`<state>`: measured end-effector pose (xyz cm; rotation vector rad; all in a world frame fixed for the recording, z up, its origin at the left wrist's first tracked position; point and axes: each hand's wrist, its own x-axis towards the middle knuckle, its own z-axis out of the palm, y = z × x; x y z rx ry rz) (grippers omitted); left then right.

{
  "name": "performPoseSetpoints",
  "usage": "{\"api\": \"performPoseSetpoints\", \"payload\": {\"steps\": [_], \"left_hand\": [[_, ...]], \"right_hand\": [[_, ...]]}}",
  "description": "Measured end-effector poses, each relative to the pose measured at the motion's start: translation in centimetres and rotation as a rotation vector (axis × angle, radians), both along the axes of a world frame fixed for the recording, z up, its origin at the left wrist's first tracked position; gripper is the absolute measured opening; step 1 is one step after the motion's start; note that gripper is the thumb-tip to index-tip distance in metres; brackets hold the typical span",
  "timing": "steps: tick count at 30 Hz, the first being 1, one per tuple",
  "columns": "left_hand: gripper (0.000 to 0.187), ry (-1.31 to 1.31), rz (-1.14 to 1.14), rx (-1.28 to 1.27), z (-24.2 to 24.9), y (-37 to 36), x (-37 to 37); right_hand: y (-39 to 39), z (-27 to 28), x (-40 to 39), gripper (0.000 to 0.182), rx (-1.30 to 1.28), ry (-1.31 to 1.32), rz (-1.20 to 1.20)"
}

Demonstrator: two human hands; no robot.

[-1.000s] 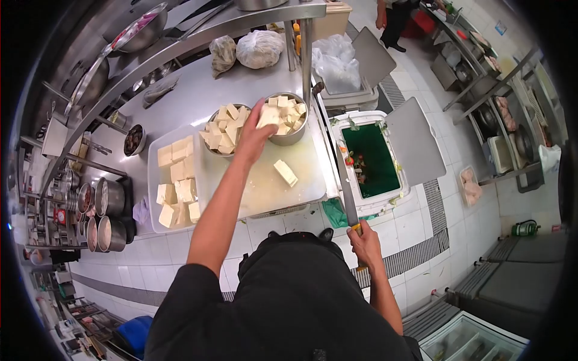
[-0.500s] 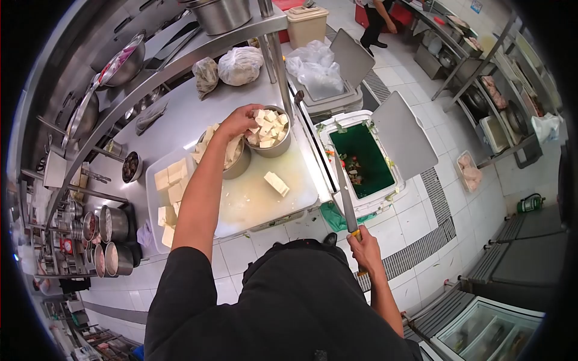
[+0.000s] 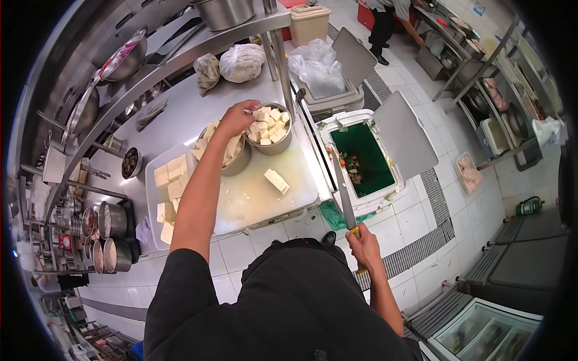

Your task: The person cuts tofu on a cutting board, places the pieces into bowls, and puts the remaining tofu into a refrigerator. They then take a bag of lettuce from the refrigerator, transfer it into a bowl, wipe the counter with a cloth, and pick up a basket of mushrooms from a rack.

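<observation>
My left hand is at the left rim of a metal pot full of white tofu-like cubes. Its fingers are bent over the rim, and whether they grip it is hidden. Just left of it, partly under my forearm, is a second pot with more pale pieces. My right hand is wrapped round the yellow handle of a long knife, blade pointing away from me. On the white cutting board lies one sliced block. A clear tray at the left holds several white blocks.
Right of the board stands an open bin with green lining and scraps. Plastic bags rest on the steel counter under a shelf. A co-worker stands at the far side near another shelf.
My left hand has shifted slightly left and back from the cubes to the pot's rim. The co-worker has come further into view. The knife has barely moved.
</observation>
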<state>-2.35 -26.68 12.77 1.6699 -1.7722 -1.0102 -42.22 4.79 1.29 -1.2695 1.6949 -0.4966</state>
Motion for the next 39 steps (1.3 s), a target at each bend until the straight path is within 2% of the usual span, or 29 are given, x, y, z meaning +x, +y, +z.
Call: {"api": "performPoseSetpoints", "payload": {"steps": [2,6,8,10,12,14,16,17,19,22,23,25,26,28,29,30,32,33,35,36,38,39], "left_hand": [[0.046,-0.188,0.064,-0.268,-0.6,0.9,-0.7],[0.035,-0.205,-0.003,-0.297,-1.1,3.0,-2.3],[0.032,-0.358,-0.167,-0.393,-1.3,4.0,-3.7],[0.035,-0.361,-0.207,-0.327,-1.2,4.7,-5.2],[0.036,-0.539,-0.399,-0.329,-1.0,5.1,-6.1],[0.036,-0.557,-0.388,-0.368,-1.5,4.3,-6.0],[0.029,-0.533,-0.242,-0.366,-1.3,3.3,-6.0],[0.029,-0.534,-0.248,-0.368,-1.0,2.7,-5.8],[0.029,-0.192,0.057,-0.252,-0.3,1.6,-4.6],[0.033,-0.315,0.126,-0.291,1.0,-0.4,-0.9],[0.033,-0.316,0.129,-0.292,0.9,-0.3,-0.4],[0.044,-0.496,-0.100,-0.188,1.3,0.6,0.0],[0.044,-0.497,-0.097,-0.190,0.9,1.3,-0.5],[0.054,-0.689,-0.072,-0.261,1.1,3.6,-3.1],[0.057,-0.692,-0.093,-0.358,-1.2,3.1,-2.4],[0.057,-0.690,-0.092,-0.358,-0.6,3.2,-2.5],[0.054,-0.524,-0.081,-0.106,0.8,3.3,-2.8],[0.054,-0.524,-0.086,-0.103,0.5,3.0,-2.3],[0.051,-0.323,-0.115,-0.190,-0.4,1.9,-0.3],[0.051,-0.323,-0.111,-0.190,-0.3,1.6,0.2],[0.047,-0.427,0.000,-0.353,-0.5,1.2,0.8],[0.037,-0.367,0.114,-0.424,-0.4,1.6,0.6]], "right_hand": [[0.1,0.0,0.1,0.040,-0.001,0.003,0.002],[0.1,-0.1,0.0,0.039,0.008,-0.003,-0.012],[0.1,-0.6,0.0,0.039,0.011,-0.005,-0.006],[0.0,-1.6,-0.1,0.032,-0.100,0.010,0.016],[-0.1,-1.5,0.1,0.032,-0.114,0.016,0.030],[-0.5,-0.9,0.3,0.032,-0.132,0.019,0.042],[-0.7,0.2,0.5,0.039,-0.021,0.014,0.042],[-0.8,0.4,0.5,0.039,-0.022,0.011,0.037],[-0.6,0.5,0.5,0.039,-0.005,0.026,0.035],[-0.2,-0.3,0.3,0.039,-0.016,0.008,0.007],[-0.1,-0.4,0.2,0.039,-0.017,0.008,0.009],[0.0,-0.4,0.2,0.039,0.007,-0.005,0.002],[-0.1,-0.4,0.3,0.039,0.005,-0.006,0.004],[-0.2,0.2,0.3,0.039,0.032,-0.007,0.013],[-0.3,0.2,0.4,0.039,0.033,-0.004,0.015],[-0.4,0.3,0.5,0.039,0.008,0.008,0.026],[-0.6,0.4,0.5,0.038,-0.014,0.018,0.027],[-0.7,0.4,0.5,0.038,-0.024,0.017,0.023],[-0.7,0.4,0.5,0.038,-0.034,0.017,0.026],[-0.7,0.4,0.5,0.039,-0.019,0.002,0.013],[-0.6,0.3,0.5,0.039,-0.003,-0.010,0.002],[-0.5,0.0,0.4,0.039,-0.002,0.002,0.008]]}}
